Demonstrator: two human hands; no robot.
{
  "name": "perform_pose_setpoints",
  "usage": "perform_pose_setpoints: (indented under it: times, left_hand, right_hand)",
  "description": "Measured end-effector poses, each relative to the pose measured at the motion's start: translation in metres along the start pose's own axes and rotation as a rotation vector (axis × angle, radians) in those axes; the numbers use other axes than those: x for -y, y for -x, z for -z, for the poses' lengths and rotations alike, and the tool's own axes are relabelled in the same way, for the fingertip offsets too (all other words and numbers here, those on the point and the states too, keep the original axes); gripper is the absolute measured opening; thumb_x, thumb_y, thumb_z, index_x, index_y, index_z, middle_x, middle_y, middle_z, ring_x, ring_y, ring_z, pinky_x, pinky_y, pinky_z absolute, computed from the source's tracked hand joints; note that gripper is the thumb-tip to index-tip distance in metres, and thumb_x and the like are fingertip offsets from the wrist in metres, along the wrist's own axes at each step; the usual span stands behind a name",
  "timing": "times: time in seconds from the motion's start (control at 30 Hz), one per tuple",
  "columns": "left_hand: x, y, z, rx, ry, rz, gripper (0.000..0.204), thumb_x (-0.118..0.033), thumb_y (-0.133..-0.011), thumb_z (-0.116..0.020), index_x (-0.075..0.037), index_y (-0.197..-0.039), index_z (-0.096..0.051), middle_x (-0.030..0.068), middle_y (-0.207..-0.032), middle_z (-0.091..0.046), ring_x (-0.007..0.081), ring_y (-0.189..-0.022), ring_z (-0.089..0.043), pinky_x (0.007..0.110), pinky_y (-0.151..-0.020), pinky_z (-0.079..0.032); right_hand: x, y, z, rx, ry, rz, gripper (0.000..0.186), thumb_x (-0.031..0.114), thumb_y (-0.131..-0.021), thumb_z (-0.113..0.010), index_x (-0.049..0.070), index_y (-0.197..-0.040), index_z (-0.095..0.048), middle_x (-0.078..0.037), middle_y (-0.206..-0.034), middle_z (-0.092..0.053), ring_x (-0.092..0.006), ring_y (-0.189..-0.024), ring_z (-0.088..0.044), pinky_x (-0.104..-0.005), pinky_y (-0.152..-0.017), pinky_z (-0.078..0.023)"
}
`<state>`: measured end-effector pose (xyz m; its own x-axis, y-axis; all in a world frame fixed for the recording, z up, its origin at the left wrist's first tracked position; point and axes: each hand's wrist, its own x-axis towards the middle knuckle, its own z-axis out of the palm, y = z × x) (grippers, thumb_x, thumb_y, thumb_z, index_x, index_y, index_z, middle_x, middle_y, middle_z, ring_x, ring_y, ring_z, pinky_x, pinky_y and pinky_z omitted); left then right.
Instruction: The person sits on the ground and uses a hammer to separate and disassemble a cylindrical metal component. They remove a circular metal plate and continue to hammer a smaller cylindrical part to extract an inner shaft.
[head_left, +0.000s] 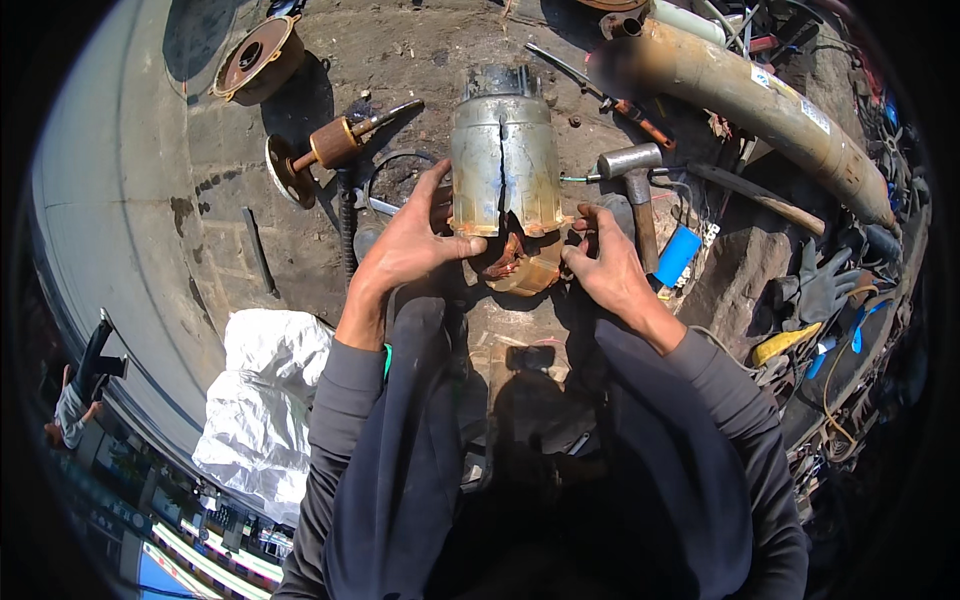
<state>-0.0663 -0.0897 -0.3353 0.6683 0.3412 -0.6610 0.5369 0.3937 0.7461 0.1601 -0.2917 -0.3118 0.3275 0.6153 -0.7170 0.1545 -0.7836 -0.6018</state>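
On the head view, I locate the metal housing (530, 165) in the upper centre of the frame, between the hands. The left hand (410, 245) is at its lower left, partly open, thumb at the rim, fingers curved along the side. The right hand (612, 268) is at its lower right, partly open, thumb and fingertips near the rim. I cannot tell whether either grips firmly. The housing is a grey cylinder with a dark, narrower upper collar, a jagged dark split down its face and brownish lower staining. A brown core (535, 277), reddish inside, projects from the lower end.
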Motion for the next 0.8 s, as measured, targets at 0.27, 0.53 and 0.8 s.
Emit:
perform_pose_setpoints:
  times: [0.27, 0.53, 0.8]
  left_hand:
    - [-0.034, -0.001, 0.009, -0.088, 0.117, 0.016, 0.098, -0.016, -0.085, -0.092, 0.000, -0.163, -0.036, 0.0253, -0.148, -0.059, 0.0298, -0.134, -0.061, 0.042, -0.112, -0.051]
    - [-0.064, -0.007, 0.003, -0.309, -0.123, -0.118, 0.062, -0.013, -0.094, -0.076, 0.001, -0.150, -0.055, 0.0148, -0.111, -0.077, 0.0157, -0.098, -0.071, 0.032, -0.088, -0.057]
    - [-0.097, -0.031, 0.005, -0.535, -0.413, -0.158, 0.029, -0.017, -0.092, -0.063, 0.008, -0.105, -0.060, 0.0314, -0.082, -0.065, 0.0479, -0.078, -0.068, 0.047, -0.072, -0.054]
  right_hand:
    - [0.018, -0.027, 0.010, -0.197, 0.119, 0.448, 0.026, 0.007, -0.099, -0.064, -0.005, -0.122, -0.061, -0.030, -0.103, -0.070, -0.0498, -0.094, -0.068, -0.0499, -0.081, -0.055]
    - [0.070, -0.044, 0.053, -0.298, 0.212, 0.598, 0.019, 0.010, -0.098, -0.070, -0.002, -0.110, -0.062, -0.026, -0.085, -0.067, -0.0480, -0.078, -0.067, -0.0488, -0.067, -0.052]
    - [0.115, -0.079, 0.075, -0.372, 0.397, 0.702, 0.026, 0.015, -0.096, -0.068, -0.004, -0.108, -0.055, -0.028, -0.081, -0.067, -0.0500, -0.078, -0.068, -0.0544, -0.067, -0.054]
